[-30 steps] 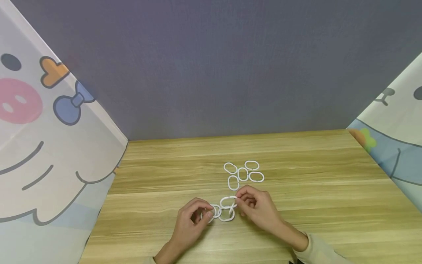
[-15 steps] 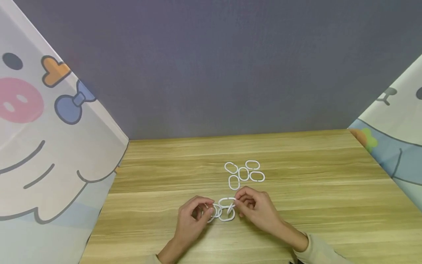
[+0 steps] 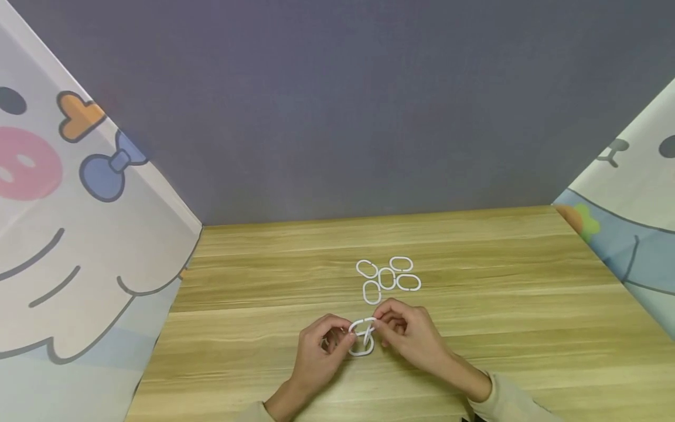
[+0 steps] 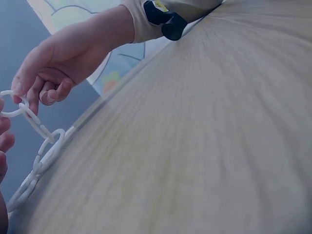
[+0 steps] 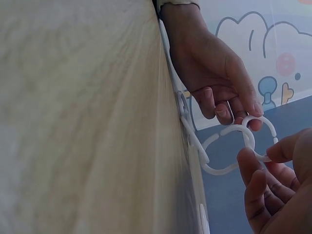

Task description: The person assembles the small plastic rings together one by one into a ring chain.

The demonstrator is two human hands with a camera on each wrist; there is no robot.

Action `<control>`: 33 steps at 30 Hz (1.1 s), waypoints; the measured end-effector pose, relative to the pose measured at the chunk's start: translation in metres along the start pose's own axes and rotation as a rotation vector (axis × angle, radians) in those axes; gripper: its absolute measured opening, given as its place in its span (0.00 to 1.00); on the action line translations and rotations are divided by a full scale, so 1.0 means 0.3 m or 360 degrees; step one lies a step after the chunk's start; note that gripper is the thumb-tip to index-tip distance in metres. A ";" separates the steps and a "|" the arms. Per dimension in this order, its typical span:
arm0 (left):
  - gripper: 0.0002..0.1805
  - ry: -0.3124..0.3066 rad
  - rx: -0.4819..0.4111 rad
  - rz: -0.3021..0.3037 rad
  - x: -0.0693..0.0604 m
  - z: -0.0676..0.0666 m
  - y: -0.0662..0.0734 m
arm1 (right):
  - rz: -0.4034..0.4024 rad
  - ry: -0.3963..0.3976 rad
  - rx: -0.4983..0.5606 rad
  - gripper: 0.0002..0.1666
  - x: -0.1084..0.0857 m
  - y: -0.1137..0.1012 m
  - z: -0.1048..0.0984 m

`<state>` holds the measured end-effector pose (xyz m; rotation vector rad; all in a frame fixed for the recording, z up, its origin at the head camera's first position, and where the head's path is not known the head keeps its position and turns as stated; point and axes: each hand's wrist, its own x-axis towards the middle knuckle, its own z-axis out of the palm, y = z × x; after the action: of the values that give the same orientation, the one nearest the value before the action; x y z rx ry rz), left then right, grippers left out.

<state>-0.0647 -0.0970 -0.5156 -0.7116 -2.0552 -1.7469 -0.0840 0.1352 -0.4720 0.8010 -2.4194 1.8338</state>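
Observation:
In the head view, my left hand (image 3: 320,350) pinches the left end of a white plastic C-shaped chain link (image 3: 356,323). My right hand (image 3: 416,337) pinches the same link's right end between thumb and forefinger. The right wrist view shows this link (image 5: 268,125) raised off the table, with a small gap in its side. Another link (image 5: 222,171) hangs through the chain below it. Further joined links (image 4: 36,165) trail down to the tabletop in the left wrist view. My left fingers hide part of the chain from the head camera.
Several loose white links (image 3: 364,293) lie grouped on the wooden table (image 3: 253,275) beyond my hands. A grey panel (image 3: 337,117) rises behind the table. Cartoon-printed panels (image 3: 105,246) flank it on both sides.
My left hand has shifted right, from the chain's left part to the raised link. My right hand keeps its pinch and has barely moved. The loose links lie as before.

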 end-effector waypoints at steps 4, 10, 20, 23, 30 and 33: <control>0.09 0.0001 0.0004 0.0044 0.000 -0.003 0.000 | -0.0004 -0.0004 -0.0009 0.07 -0.001 0.001 0.000; 0.10 0.0006 0.0017 0.0004 -0.005 -0.007 -0.002 | 0.0006 -0.0029 -0.0022 0.05 0.001 0.000 -0.003; 0.05 0.0007 0.0012 -0.0008 -0.007 -0.011 -0.005 | -0.0001 0.0100 -0.0115 0.04 0.027 0.000 -0.056; 0.04 0.0003 0.0003 -0.0009 -0.009 -0.011 -0.007 | 0.0001 0.0131 -0.0130 0.05 0.037 -0.003 -0.077; 0.07 0.0010 0.0010 -0.0017 -0.007 -0.010 -0.005 | 0.0003 0.0188 -0.0159 0.05 0.061 -0.003 -0.098; 0.10 0.0009 0.0016 -0.0045 -0.005 -0.010 0.000 | 0.0029 0.0184 -0.0162 0.05 0.072 -0.001 -0.102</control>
<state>-0.0637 -0.1001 -0.5159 -0.6771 -2.0787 -1.7507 -0.1117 0.1541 -0.4554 0.6487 -2.4324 1.6957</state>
